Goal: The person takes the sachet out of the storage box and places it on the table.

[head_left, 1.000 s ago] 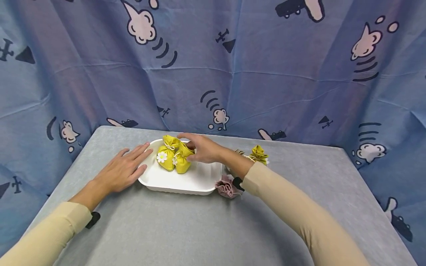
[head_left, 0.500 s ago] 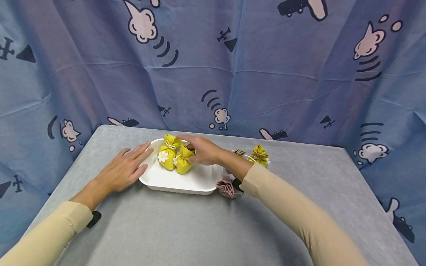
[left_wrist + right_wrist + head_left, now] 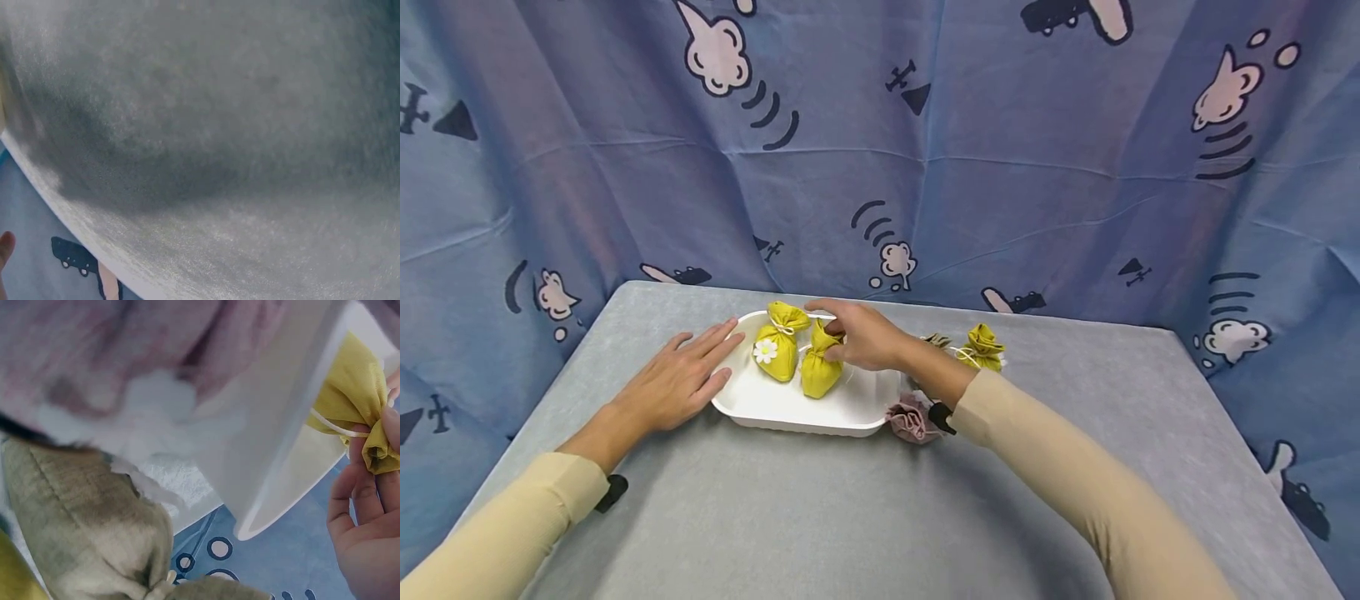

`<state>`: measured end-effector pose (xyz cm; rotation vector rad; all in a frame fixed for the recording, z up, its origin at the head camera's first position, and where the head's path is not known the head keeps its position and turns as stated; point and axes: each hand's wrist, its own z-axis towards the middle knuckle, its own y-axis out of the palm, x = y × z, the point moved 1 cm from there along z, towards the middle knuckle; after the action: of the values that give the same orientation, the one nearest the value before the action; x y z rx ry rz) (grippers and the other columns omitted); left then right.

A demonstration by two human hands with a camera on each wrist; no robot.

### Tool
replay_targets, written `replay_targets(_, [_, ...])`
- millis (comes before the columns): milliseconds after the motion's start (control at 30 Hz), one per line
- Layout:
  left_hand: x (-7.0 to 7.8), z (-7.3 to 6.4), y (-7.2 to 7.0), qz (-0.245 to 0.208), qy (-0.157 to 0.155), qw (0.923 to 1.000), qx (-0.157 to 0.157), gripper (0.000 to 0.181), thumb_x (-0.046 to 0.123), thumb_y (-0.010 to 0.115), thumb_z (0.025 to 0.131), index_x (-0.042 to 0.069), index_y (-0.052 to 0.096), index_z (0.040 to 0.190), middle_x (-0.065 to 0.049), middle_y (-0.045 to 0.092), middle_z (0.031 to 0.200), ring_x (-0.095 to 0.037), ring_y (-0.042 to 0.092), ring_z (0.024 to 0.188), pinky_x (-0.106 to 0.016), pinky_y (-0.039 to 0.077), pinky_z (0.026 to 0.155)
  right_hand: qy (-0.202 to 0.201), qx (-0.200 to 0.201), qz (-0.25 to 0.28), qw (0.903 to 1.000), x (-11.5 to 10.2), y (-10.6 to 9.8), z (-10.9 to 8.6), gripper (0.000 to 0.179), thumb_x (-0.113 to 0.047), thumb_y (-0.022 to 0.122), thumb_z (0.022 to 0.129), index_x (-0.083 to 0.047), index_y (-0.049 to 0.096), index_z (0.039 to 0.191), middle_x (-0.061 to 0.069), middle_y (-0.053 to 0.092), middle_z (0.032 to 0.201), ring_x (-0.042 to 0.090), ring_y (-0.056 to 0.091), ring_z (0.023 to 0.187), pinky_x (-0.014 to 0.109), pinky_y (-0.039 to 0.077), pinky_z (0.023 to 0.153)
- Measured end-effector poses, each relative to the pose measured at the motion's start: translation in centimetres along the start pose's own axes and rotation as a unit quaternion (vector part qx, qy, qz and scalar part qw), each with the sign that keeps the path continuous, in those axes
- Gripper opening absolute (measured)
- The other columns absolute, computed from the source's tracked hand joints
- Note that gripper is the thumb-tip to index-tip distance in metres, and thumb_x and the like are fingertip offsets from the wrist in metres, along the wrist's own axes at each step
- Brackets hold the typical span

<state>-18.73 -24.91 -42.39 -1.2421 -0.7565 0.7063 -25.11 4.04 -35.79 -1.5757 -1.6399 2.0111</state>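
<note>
Two yellow drawstring pouches are in a white tray (image 3: 797,414). The left pouch (image 3: 777,354) lies in the tray with a white flower on its side. My right hand (image 3: 868,336) pinches the gathered neck of the other yellow pouch (image 3: 822,375), over the middle of the tray; whether its base touches the tray I cannot tell. In the right wrist view the fingers (image 3: 369,500) curl at that pouch's tied neck (image 3: 375,447). My left hand (image 3: 681,379) rests at the tray's left rim, its fingers extended. The left wrist view shows mostly grey tabletop.
Right of the tray are a pink pouch (image 3: 913,419), a further yellow pouch (image 3: 982,347) and an olive-brown pouch (image 3: 87,519), the last mostly hidden behind the right arm in the head view. A patterned blue curtain (image 3: 1037,167) hangs behind the grey table (image 3: 820,517).
The pinched yellow pouch has shifted slightly right, away from the left pouch, and hangs straighter, its flower now out of sight. My left hand has stayed at the tray rim.
</note>
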Motion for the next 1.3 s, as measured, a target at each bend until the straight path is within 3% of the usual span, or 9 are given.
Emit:
replay_targets(433, [0.1,-0.1,-0.1,0.0,0.0,1.0,0.008,0.056,0.029,0.046,0.104,0.006,0.037,0.154,-0.013,0.028,0.162,-0.037,0.038,0.141,-0.063,0.031,0.106,-0.027,0.023,0.018,0.9992,-1.4,-2.8,-2.5,0.071,-0.001,0.073,0.088,-0.014,0.041,0.15,0.012,0.066,0.129,0.021,0.064,0.117,0.035,0.05,0.098])
replay_targets(667, [0.0,0.0,0.0,0.0,0.004,0.9999,0.012,0.056,0.031,0.045,0.104,0.007,0.036,0.154,-0.014,0.029,0.161,-0.037,0.038,0.142,-0.062,0.032,0.106,-0.07,0.046,0.021,0.9963,-1.2,-5.0,-5.3,0.071,0.0,0.076,0.086,-0.011,0.043,0.148,0.013,0.068,0.125,0.019,0.067,0.109,0.032,0.055,0.076])
replay_targets(1067, [0.1,0.0,-0.1,0.01,-0.001,1.0,-0.001,0.057,0.028,0.046,0.103,0.006,0.035,0.154,-0.014,0.027,0.162,-0.037,0.038,0.142,-0.063,0.032,0.106,-0.086,0.101,0.028,0.9908,0.4,-7.7,-9.6,0.073,0.0,0.078,0.083,-0.012,0.046,0.147,0.009,0.073,0.114,0.016,0.07,0.099,0.038,0.054,0.08])
replay_targets(1300, [0.1,0.0,0.0,0.009,-0.003,0.9999,0.006,0.057,0.028,0.049,0.102,0.005,0.037,0.153,-0.014,0.029,0.161,-0.037,0.039,0.141,-0.063,0.032,0.106,-0.084,0.096,0.016,0.9917,0.8,-8.9,-11.9,0.074,-0.001,0.078,0.084,-0.012,0.044,0.148,0.008,0.074,0.111,0.017,0.07,0.098,0.04,0.053,0.081])
